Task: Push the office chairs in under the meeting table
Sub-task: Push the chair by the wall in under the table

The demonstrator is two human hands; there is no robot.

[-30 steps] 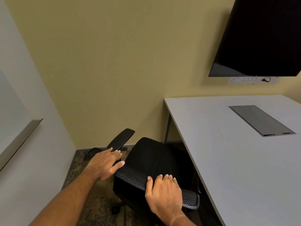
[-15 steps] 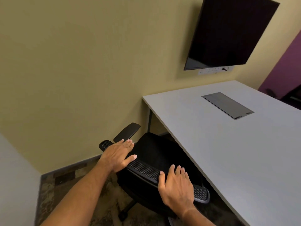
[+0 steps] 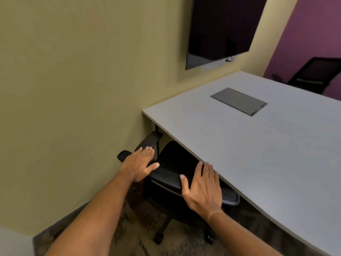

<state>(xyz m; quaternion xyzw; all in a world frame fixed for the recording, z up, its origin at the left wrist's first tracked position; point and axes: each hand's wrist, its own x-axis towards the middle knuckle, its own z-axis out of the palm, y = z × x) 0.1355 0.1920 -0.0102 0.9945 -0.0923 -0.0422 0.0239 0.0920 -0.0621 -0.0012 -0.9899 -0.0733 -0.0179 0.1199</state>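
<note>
A black office chair (image 3: 175,163) with a mesh backrest stands at the near left corner of the grey meeting table (image 3: 258,154). Its seat is partly under the tabletop edge. My left hand (image 3: 140,164) lies flat on the left end of the backrest's top rim, fingers straight, beside the black armrest (image 3: 148,141). My right hand (image 3: 203,187) rests flat on the rim's right part, fingers spread, close to the table edge. Neither hand curls around the rim. The chair's wheeled base (image 3: 160,237) shows on the carpet below.
A yellow wall (image 3: 83,89) runs close along the chair's left side. A dark wall screen (image 3: 221,28) hangs above the table's far end. A grey cable hatch (image 3: 239,101) is set in the tabletop. Another black chair (image 3: 313,74) stands beyond the table by the purple wall.
The chair has rolled forward with both hands on its backrest, so the seat is now farther under the tabletop. My view has swung right and the far chair has come into sight.
</note>
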